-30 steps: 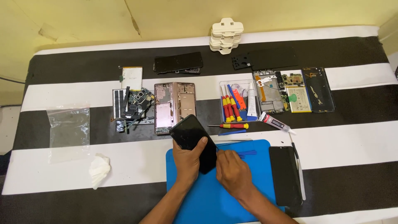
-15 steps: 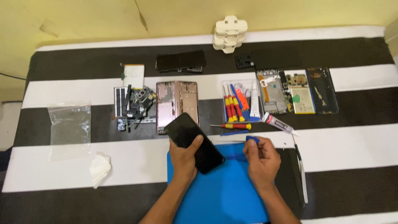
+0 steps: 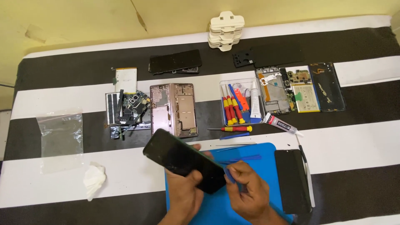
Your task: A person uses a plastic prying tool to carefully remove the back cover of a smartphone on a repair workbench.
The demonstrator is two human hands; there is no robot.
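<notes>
Striped black-and-white cloth (image 3: pixel 62 187) lay under everything. Left hand (image 3: pixel 183 196) gripped the black phone panel (image 3: pixel 183 160) by its near edge; thin, stiff, slippery, probably fragile. Right hand (image 3: pixel 246 193) pinched a blue pry pick (image 3: pixel 229 176).

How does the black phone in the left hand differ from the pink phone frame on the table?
The black phone is lifted and tilted in the left hand; the pink phone frame lies flat on the striped cloth. The phone shows a plain dark face; the frame is open, its insides showing. Both are long rectangles of similar size.
</notes>
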